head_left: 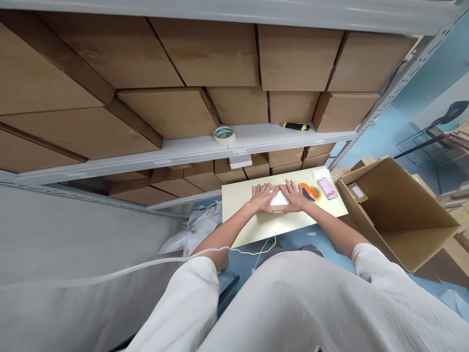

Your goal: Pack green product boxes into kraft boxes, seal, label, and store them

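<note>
A small cardboard box (279, 208) lies on the pale yellow tabletop (249, 232), with a white label (279, 198) on its upper face. My left hand (262, 196) rests flat on the left part of the box, its fingers spread. On the right part lies my right hand (293, 196), also flat with fingers apart. Both thumbs point inward over the white label. Just right of my right hand are orange-handled scissors (310, 191) and a roll of tape (317, 193), partly overlapping. A pink item (327, 188), blurred out, sits farther right on the tabletop.
Metal shelving (264, 138) full of cardboard boxes stands ahead, holding a tape roll (224, 135) and a yellow-black utility knife (296, 126). A large open carton (403, 215) is at the right. Crumpled plastic (203, 225) lies left of the table. A white cable (146, 264) crosses my left arm.
</note>
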A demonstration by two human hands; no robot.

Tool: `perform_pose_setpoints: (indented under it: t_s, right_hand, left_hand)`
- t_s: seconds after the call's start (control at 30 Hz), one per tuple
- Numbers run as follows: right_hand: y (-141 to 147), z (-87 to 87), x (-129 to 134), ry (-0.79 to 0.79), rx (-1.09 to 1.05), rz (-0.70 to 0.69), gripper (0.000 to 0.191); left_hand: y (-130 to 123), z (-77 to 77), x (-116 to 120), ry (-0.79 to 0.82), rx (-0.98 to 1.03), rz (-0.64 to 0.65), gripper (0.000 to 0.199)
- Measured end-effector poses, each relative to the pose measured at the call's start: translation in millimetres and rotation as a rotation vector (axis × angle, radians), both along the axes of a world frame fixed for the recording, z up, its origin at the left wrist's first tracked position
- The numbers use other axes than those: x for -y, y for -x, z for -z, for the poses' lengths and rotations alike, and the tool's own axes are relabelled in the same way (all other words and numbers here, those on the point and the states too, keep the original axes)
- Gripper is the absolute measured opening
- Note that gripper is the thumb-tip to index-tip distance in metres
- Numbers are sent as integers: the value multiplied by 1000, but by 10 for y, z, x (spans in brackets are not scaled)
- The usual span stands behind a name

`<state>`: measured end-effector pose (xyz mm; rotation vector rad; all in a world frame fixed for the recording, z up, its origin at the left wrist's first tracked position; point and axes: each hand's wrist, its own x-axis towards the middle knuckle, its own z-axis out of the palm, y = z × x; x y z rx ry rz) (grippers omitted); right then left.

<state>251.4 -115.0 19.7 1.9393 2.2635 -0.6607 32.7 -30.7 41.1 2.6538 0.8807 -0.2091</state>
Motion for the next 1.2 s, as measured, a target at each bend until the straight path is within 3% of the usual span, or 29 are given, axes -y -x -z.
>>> perform_pose_setpoints:
  t_s: [0.2,0.4,0.67,0.93,1.07,1.2]
  right_hand:
    - [-224,-260,204,-62,-9,29,150]
    - [-815,-524,726,-232,10,106,143]
    - [-2000,-683,1758,-301,64,243,146]
    - [-2998,-904,2927,-324,138,519,132]
    - [-3434,-875,3327,-363,138,660,130]
    - [-3849,-788,3603,-392,176,813,129]
  left_hand:
    - [-282,-304,133,-59,25,74,126]
    - [-918,-563,392,-145,94,176,125]
    - [-2254,-794,1113,-185,125,353,132]
    - [-3745,-776,1881,-175,241,545,134]
    - [-4359,-807,2157,-176,245,630,134]
    - [-4855,-748,2289,-144,300,657,120]
